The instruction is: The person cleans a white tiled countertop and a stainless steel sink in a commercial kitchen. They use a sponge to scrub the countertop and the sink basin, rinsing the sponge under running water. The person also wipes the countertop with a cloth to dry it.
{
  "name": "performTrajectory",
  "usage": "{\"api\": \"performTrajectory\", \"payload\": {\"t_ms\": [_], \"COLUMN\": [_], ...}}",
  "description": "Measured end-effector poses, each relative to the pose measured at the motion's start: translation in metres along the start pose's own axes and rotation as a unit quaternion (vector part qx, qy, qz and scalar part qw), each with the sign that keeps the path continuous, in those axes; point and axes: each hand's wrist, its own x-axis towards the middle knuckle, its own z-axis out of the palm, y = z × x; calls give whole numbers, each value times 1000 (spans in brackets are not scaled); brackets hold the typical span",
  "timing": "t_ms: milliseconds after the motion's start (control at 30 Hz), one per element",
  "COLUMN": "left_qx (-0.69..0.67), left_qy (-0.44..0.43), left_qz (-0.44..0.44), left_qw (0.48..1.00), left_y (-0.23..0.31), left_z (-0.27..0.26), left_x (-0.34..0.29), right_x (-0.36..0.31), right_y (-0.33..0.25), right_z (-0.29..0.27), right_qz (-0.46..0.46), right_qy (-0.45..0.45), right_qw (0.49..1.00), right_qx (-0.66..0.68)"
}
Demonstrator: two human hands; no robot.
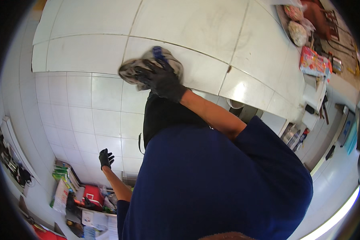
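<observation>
My right hand (166, 83), in a black glove, presses a crumpled grey cloth (129, 71) with a blue patch against the white tiled counter (188, 24). Its fingers curl over the cloth close to the counter's near edge, and part of the cloth hangs over that edge. My left hand (106, 159), also gloved in black, is held out low at the left, well away from the counter. Its fingers are apart and nothing shows in them.
At the counter's right end lie a colourful packet (314, 63) and clear plastic bags (297, 33). Beneath the counter a pale bucket (235, 104) partly shows. A red bag (93, 196) and mixed goods are piled at the lower left, near the white floor tiles (107, 122).
</observation>
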Motion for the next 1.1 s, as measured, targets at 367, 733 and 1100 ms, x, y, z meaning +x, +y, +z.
{"api": "performTrajectory", "payload": {"t_ms": [367, 733, 1100], "left_qx": [-84, -90, -86], "left_qy": [-22, 16, 39], "left_qz": [-130, 54, -54], "left_qw": [988, 994, 994], "left_y": [-59, 44, -96], "left_z": [-20, 4, 82], "left_x": [75, 42, -73], "right_x": [-397, -327, -37], "right_y": [128, 194, 257], "right_z": [-139, -172, -95], "right_qz": [548, 408, 335], "right_qy": [474, 283, 116], "right_qw": [587, 840, 935], "right_qx": [361, -218, -17]}}
